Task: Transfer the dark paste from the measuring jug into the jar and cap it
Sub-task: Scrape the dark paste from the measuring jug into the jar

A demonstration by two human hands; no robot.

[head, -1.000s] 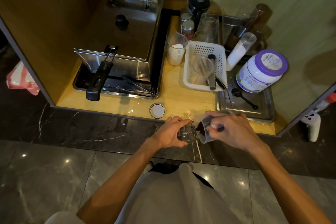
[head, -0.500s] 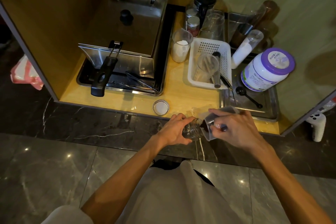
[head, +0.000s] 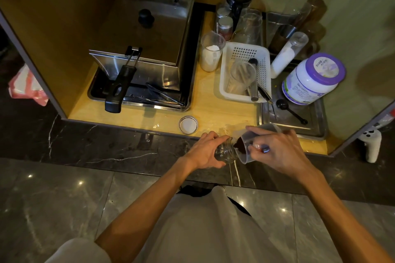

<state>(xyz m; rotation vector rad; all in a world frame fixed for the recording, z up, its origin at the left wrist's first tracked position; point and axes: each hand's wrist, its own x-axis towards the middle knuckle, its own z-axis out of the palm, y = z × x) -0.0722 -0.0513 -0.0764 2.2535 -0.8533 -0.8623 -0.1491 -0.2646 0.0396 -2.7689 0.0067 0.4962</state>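
Note:
My left hand [head: 205, 150] grips a small clear glass jar [head: 226, 152], tilted with its mouth to the right, above the dark marble counter edge. My right hand [head: 277, 148] holds a clear plastic measuring jug [head: 249, 142] tipped over to the left, its spout against the jar's mouth. Dark paste [head: 239, 145] sits at the jug's lip. The jar's round cap [head: 188, 125] lies upside down on the yellow wooden shelf, just left of and beyond my left hand.
A steel fryer [head: 149, 49] with a black-handled basket stands at the left. A white plastic basket [head: 245, 72] holds cups and tools. A metal tray [head: 292, 113] at the right carries a black scoop [head: 288, 110] and a purple-lidded tub [head: 314, 78]. A cup of white powder [head: 211, 53] stands behind.
The view has shifted slightly. Both hands stay together, and the jug has tipped a little further toward the jar's mouth.

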